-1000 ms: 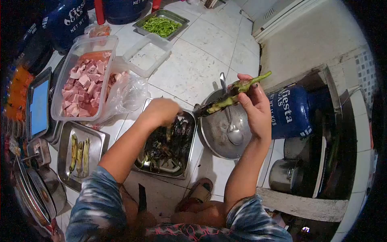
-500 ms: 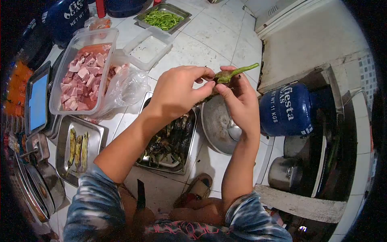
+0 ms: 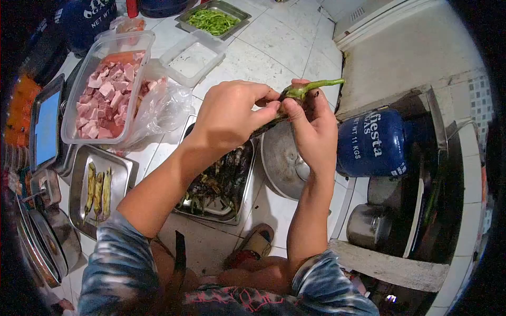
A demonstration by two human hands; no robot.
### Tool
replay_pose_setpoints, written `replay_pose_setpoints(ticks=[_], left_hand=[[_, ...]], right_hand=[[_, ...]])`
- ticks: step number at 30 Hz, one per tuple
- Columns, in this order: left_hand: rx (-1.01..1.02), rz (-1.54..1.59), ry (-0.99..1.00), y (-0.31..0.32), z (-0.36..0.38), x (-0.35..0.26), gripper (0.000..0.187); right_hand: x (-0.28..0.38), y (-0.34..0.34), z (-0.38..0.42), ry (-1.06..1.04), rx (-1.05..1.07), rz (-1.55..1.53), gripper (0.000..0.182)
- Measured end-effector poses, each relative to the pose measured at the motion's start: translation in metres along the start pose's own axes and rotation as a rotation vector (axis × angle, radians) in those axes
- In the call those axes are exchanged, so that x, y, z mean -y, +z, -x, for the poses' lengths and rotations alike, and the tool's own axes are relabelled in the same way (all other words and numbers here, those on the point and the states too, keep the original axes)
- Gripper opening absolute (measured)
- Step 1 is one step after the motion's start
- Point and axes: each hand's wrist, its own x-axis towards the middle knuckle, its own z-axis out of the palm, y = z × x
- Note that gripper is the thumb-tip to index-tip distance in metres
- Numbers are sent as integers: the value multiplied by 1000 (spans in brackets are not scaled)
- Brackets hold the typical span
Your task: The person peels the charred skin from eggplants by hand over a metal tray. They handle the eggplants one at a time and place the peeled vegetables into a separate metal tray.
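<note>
A charred eggplant [image 3: 299, 91] is between my hands, its green stem pointing right past the fingers. My right hand [image 3: 314, 124] grips it near the stem end. My left hand [image 3: 234, 108] pinches at its dark skin with thumb and forefinger; most of the eggplant's body is hidden behind the fingers. Below my left forearm stands a metal tray [image 3: 232, 218] with blackened eggplants and skin scraps [image 3: 224, 181]. To the left, another metal tray [image 3: 124, 163] holds several peeled, pale eggplants [image 3: 98, 192].
A plastic tub [image 3: 71, 126] of cut raw meat [image 3: 108, 97] stands left beside a clear bag [image 3: 166, 108]. Farther back are a plastic container [image 3: 192, 58] and a tray of sliced green vegetables [image 3: 211, 21]. A pot lid [image 3: 279, 158] and blue gas cylinder [image 3: 371, 142] are right.
The eggplant's stem has tilted a little and shifted slightly right. Both hands stay close together around it, with small finger movements; the whole view has shifted slightly.
</note>
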Motion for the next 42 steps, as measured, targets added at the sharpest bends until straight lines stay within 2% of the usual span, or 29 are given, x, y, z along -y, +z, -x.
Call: replay_pose_setpoints(ticks=[6,11,15,20,24,28,37,42], left_hand=[[-93,-24,51,6,5,1,17],[-158,26,-2,11,5,-4,16],[-137,117,-69,14,4,2,16],[-34,377,-172,10,-3,3,14],[86,339,-153,10,-7,5,19],[11,14,81,12,-6,9,22],[40,66,-75,7,-4,1,17],[-35,-9,8,11,-2,4,14]], right_hand=[[3,1,1,-59,23,152,25],[4,5,2,-68,31,103,26],[-2,3,1,-125,77,80,27],[2,1,2,-33,23,-145,27],[-1,-8,1,14,1,-182,29],[2,-12,0,25,23,-142,30],[2,-9,0,9,103,-116,31],[9,-1,-2,138,14,-141,29]])
